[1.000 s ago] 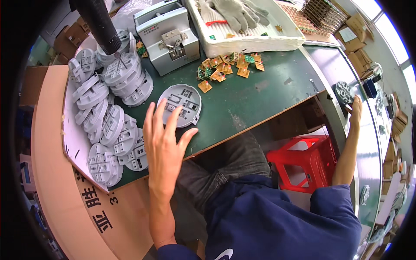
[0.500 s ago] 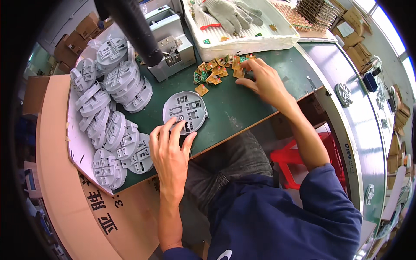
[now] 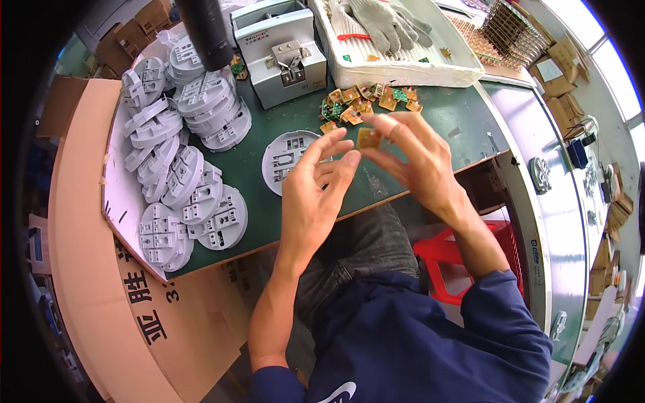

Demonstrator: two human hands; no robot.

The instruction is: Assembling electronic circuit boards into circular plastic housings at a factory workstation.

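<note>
Board (image 3: 368, 139) sits pinched by my right hand (image 3: 424, 158); my left hand (image 3: 312, 196), fingers loosely parted, hangs near it, the disc (image 3: 277, 160) partly behind them.

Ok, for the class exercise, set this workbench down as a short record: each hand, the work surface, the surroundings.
Left hand: open, close to the held board; contact unclear
Right hand: holding a small orange-brown circuit board
Surface: green table; round grey housing partly hidden by left hand
Table's left: stacked grey housings
Farther back: silver machine, white tray with gloves
</note>
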